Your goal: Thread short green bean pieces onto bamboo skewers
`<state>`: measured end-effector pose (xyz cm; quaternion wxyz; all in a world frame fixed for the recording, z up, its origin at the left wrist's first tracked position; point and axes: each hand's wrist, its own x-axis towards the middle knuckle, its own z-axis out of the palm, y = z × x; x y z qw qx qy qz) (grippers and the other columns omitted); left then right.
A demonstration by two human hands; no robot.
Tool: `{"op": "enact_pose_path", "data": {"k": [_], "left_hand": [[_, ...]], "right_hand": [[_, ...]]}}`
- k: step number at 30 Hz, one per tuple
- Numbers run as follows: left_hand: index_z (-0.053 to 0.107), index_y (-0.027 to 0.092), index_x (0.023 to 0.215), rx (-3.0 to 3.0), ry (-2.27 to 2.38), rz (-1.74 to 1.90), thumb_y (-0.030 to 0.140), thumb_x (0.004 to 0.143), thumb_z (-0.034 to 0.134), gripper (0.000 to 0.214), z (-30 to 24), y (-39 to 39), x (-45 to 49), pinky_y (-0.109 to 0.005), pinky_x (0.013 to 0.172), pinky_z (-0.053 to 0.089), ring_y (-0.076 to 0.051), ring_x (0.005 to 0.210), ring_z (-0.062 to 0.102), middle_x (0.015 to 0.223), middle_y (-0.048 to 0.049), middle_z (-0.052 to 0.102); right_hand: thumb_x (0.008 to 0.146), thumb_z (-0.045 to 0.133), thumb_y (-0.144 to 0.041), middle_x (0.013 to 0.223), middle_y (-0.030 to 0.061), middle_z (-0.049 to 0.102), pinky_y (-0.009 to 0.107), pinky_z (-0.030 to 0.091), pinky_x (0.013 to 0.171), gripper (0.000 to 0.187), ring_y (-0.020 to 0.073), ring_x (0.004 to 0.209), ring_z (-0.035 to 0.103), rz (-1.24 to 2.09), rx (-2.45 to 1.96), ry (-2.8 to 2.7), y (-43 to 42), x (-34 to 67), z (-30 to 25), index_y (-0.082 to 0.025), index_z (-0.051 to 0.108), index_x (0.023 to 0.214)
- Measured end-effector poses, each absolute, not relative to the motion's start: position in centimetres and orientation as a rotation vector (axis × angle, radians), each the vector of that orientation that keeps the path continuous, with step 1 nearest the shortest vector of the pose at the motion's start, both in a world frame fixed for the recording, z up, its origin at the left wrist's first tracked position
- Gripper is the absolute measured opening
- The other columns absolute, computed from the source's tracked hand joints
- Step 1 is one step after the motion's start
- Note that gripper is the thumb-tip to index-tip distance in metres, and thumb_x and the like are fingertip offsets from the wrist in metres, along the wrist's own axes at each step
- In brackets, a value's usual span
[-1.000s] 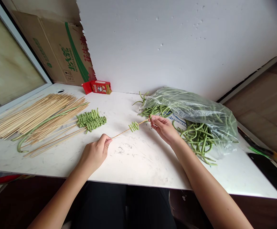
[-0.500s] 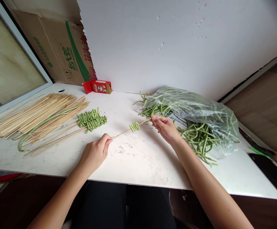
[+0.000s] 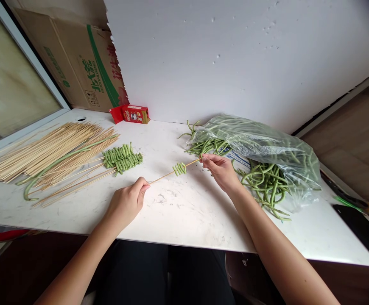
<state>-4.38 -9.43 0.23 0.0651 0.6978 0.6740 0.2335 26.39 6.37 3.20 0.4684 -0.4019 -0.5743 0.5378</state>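
Observation:
My left hand (image 3: pixel 127 202) is closed on the near end of a thin bamboo skewer (image 3: pixel 163 177) held just above the white table (image 3: pixel 184 207). Several short green bean pieces (image 3: pixel 179 168) sit threaded on the skewer near its far end. My right hand (image 3: pixel 220 169) pinches the skewer's far tip, with a small bean piece between its fingers. Right of that hand lies a clear plastic bag of long green beans (image 3: pixel 261 152), with loose beans spilling out.
A heap of bare bamboo skewers (image 3: pixel 44 152) lies at the left, with one long bean across it. Finished bean skewers (image 3: pixel 122 157) lie beside the heap. A red carton (image 3: pixel 130 114) and a cardboard box (image 3: pixel 79 67) stand at the back. A dark object (image 3: pixel 362 231) lies far right.
Both hands and the skewer have stayed almost where they were. The view has shifted very slightly.

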Motion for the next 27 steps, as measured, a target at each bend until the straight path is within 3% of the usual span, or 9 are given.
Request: {"op": "enact_pose_path", "data": {"k": [4,9,12,17,22,27], "left_hand": [[0.059,0.024,0.096,2.106,2.035,0.709,0.038,0.11,0.038,0.028,0.2,-9.5,-4.4,-0.028,0.059,0.034,-0.019,0.054,0.06,0.065,0.0013,0.066],[0.06,0.025,0.096,2.117,2.04,0.713,0.038,0.11,0.039,0.028,0.2,-9.5,-4.4,-0.028,0.059,0.033,-0.019,0.054,0.06,0.066,0.0008,0.066],[0.061,0.025,0.098,2.115,2.05,0.721,0.038,0.109,0.04,0.027,0.1,-9.4,-4.4,-0.028,0.059,0.034,-0.019,0.056,0.062,0.065,0.0008,0.067],[0.06,0.025,0.1,2.095,2.058,0.714,0.039,0.109,0.039,0.027,0.0,-9.3,-4.5,-0.028,0.06,0.035,-0.021,0.057,0.064,0.066,0.0008,0.067],[0.059,0.025,0.1,2.089,2.066,0.714,0.039,0.11,0.038,0.027,0.0,-9.4,-4.4,-0.028,0.06,0.034,-0.021,0.058,0.064,0.067,0.0008,0.067],[0.059,0.025,0.098,2.084,2.053,0.719,0.039,0.109,0.038,0.027,0.2,-9.4,-4.4,-0.028,0.06,0.034,-0.02,0.057,0.063,0.068,0.0005,0.067]], "right_hand": [[0.071,0.095,-0.057,0.094,0.0058,0.078,0.033,0.051,0.072,0.038,0.0181,0.077,0.061,1.337,-0.987,-1.402,6.4,26.4,3.1,-0.024,0.086,0.088],[0.073,0.095,-0.054,0.092,0.0052,0.076,0.033,0.05,0.075,0.033,0.0183,0.08,0.061,1.378,-0.922,-1.381,6.3,26.2,2.9,-0.024,0.082,0.079],[0.075,0.094,-0.051,0.088,0.0041,0.074,0.033,0.051,0.075,0.032,0.0172,0.078,0.061,1.471,-0.886,-1.276,6.2,25.8,2.8,-0.024,0.083,0.087],[0.077,0.092,-0.049,0.081,0.004,0.069,0.033,0.055,0.077,0.03,0.022,0.089,0.067,1.568,-0.845,-1.117,6.2,25.4,2.6,-0.023,0.082,0.086],[0.072,0.097,-0.046,0.082,0.0027,0.072,0.03,0.053,0.073,0.032,0.0157,0.074,0.06,1.604,-0.858,-1.116,6.3,25.6,2.4,-0.022,0.084,0.087],[0.069,0.099,-0.048,0.079,0.0019,0.071,0.029,0.05,0.07,0.033,0.0145,0.072,0.058,1.581,-0.892,-1.119,6.1,25.5,2.6,-0.022,0.084,0.083]]}}
